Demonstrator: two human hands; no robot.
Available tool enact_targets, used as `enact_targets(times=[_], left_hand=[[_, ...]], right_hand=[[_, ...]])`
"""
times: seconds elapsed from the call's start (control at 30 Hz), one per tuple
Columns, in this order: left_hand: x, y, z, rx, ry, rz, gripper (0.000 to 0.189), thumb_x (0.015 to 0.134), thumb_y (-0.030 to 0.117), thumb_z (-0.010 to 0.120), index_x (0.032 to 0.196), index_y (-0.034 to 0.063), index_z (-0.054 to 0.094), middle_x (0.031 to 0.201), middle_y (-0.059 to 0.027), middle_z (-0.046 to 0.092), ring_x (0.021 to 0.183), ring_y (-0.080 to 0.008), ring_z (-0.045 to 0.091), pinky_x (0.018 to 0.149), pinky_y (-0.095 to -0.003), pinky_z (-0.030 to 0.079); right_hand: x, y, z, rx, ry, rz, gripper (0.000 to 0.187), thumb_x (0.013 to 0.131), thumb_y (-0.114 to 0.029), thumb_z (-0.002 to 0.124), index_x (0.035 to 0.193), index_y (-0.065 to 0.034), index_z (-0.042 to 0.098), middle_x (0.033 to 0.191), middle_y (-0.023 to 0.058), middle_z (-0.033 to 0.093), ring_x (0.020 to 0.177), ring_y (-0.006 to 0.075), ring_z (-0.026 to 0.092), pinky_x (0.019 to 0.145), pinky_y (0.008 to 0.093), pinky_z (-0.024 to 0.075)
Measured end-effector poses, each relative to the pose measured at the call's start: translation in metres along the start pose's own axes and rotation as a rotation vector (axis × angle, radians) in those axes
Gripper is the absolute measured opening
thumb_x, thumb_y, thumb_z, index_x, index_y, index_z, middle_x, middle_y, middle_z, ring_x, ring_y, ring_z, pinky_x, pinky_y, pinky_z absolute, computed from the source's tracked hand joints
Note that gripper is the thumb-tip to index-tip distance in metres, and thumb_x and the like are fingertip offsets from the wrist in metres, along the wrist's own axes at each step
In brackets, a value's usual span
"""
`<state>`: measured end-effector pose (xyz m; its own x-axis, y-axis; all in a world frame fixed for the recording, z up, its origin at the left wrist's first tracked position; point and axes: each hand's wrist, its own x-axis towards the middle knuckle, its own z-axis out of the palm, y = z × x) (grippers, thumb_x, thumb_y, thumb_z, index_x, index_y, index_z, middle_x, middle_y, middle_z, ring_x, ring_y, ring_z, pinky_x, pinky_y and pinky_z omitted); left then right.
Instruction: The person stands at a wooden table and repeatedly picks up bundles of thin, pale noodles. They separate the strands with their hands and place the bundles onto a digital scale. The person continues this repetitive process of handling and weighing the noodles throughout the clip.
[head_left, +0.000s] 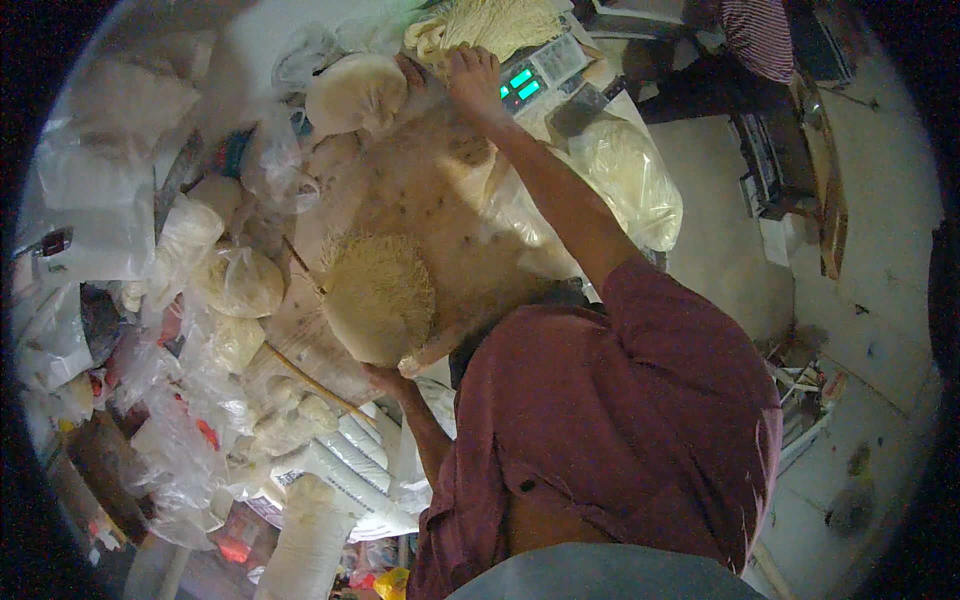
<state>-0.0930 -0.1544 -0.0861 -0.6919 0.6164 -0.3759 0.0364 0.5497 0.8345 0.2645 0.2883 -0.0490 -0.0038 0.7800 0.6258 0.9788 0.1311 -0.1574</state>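
My right hand reaches across the worktable to a heap of pale noodle strands, its fingers on the heap's near edge. Beside that hand, a digital scale has a lit green display. My left hand is at the lower edge of a round, pale, stringy mass, which looks like noodles. Its fingers are partly hidden there, so its grip is unclear. A thin stick touches the left side of the round mass. A clear plastic bag of pale noodles lies beyond my right forearm.
A full cloth-like sack sits at the table's far left. Tied plastic bags crowd the left side, with a longer wooden stick among them. White printed sacks lie at lower left. A person in a striped top is at upper right.
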Motion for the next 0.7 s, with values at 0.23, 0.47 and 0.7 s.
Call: enact_targets(times=[0.23,0.47,0.7], left_hand=[[0.031,-0.072,-0.041,0.444,0.182,0.281,0.053,0.100,0.041,0.043,0.114,-0.0079,0.060,0.096,-0.0259,0.063,0.084,-0.0312,0.061,0.073,-0.0462,0.050],[0.030,-0.031,-0.048,0.283,-0.005,0.057,0.070,0.094,0.053,0.053,0.073,-0.0136,0.060,0.060,-0.0220,0.057,0.056,-0.0280,0.047,0.055,-0.0492,0.036],[0.039,-0.065,-0.056,0.374,0.061,0.107,0.079,0.091,0.062,0.050,0.065,-0.0121,0.058,0.054,-0.0192,0.056,0.049,-0.0261,0.044,0.050,-0.0482,0.034]], right_hand=[[-0.112,-0.072,-0.054,0.531,-0.264,-0.031,0.039,0.082,-0.027,0.065,0.112,-0.0028,0.062,0.109,0.0170,0.062,0.106,0.0346,0.057,0.092,0.0443,0.0435],[-0.207,-0.150,-0.050,1.141,-0.576,0.510,0.027,0.084,-0.027,0.068,0.099,-0.0037,0.066,0.080,0.0031,0.064,0.075,0.0109,0.057,0.071,0.0302,0.0489],[-0.212,-0.194,-0.069,1.365,-0.842,0.479,0.028,0.081,-0.027,0.072,0.097,-0.0033,0.068,0.084,0.0016,0.065,0.080,0.0105,0.058,0.071,0.0309,0.0480]])
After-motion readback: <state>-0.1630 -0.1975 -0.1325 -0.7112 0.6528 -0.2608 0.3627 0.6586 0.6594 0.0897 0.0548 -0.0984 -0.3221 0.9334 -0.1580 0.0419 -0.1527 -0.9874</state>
